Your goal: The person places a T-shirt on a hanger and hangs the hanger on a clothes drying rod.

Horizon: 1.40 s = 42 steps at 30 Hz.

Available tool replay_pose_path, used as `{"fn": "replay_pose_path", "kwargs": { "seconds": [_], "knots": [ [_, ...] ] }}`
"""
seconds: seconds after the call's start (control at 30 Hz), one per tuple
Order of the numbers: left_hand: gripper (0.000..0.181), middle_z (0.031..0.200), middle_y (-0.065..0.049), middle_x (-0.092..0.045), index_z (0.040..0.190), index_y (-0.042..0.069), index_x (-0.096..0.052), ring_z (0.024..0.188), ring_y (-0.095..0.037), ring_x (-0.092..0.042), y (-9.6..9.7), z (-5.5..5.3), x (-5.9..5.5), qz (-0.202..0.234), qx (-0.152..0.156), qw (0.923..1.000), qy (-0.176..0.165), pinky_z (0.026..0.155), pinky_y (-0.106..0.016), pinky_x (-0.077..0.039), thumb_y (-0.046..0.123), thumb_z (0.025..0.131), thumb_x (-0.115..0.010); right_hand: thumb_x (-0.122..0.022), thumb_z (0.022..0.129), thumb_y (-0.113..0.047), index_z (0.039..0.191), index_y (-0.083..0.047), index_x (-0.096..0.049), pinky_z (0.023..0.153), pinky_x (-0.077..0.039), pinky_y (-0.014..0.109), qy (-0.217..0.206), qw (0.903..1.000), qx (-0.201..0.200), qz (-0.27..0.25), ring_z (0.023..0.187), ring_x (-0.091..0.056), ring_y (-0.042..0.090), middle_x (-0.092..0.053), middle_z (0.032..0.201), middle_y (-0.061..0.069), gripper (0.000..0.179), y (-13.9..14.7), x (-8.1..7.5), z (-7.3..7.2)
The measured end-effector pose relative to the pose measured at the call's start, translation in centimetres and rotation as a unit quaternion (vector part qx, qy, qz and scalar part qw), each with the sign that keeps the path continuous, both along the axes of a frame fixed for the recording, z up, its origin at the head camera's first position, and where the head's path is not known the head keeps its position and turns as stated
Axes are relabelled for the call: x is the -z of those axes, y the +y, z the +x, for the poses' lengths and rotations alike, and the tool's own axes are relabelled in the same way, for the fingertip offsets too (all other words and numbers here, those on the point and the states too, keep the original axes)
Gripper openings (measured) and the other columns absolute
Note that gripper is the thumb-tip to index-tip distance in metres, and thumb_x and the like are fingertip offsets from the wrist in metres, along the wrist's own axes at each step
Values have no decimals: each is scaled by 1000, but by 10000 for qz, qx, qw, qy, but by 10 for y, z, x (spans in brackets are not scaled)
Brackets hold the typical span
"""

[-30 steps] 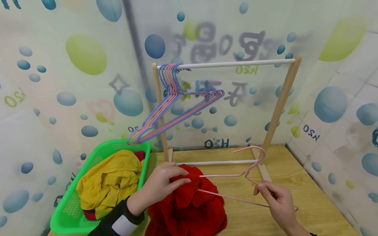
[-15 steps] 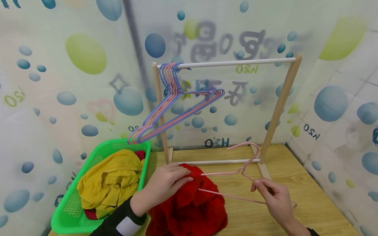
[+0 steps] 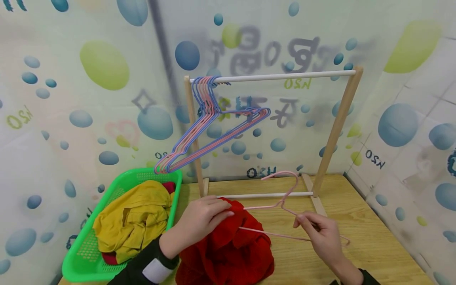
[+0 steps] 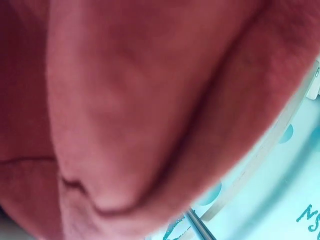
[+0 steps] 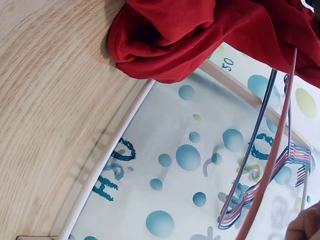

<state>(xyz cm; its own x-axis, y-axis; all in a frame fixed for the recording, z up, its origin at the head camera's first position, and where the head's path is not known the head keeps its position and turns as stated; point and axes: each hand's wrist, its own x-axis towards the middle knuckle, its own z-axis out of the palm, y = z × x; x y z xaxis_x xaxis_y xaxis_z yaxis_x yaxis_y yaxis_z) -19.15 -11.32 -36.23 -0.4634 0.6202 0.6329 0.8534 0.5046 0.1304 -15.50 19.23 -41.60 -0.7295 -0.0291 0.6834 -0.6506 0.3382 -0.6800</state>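
A red garment (image 3: 231,245) lies bunched on the wooden table in front of me, and it fills most of the left wrist view. My left hand (image 3: 199,221) grips its upper edge between thumb and fingers. One end of a pink clothes hanger (image 3: 263,233) runs into the garment and is hidden by the cloth. My right hand (image 3: 320,235) pinches the hanger's upper arm just below the hook, which points left. In the right wrist view the hanger's lower bar (image 5: 280,135) passes up into the red cloth.
A small rack with a white rail (image 3: 285,75) and wooden posts (image 3: 336,134) stands at the back. Several blue and pink hangers (image 3: 210,126) hang at the rail's left end. On the left, a green basket (image 3: 82,237) holds yellow cloth (image 3: 135,217) with dark red parts.
My right hand has moved left with the pink hanger, sliding it farther into the red garment. My left hand keeps its grip and has shifted only slightly.
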Motion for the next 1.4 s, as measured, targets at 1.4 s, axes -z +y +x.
{"fn": "replay_pose_path", "kwargs": {
  "seconds": [1.4],
  "knots": [
    [16, 75, 11, -61, 88, 20, -65, 68, 0, -50, 17, 3, -10, -96, 7, 9973, -724, 57, -17, -45, 31, 92, -54, -57, 82, 11, 72, -15, -64, 32, -22, 15, 147, 9995, -127, 230, 39, -23, -2, -39, 46, -8, 28, -21, -2, -7]
  ]
}}
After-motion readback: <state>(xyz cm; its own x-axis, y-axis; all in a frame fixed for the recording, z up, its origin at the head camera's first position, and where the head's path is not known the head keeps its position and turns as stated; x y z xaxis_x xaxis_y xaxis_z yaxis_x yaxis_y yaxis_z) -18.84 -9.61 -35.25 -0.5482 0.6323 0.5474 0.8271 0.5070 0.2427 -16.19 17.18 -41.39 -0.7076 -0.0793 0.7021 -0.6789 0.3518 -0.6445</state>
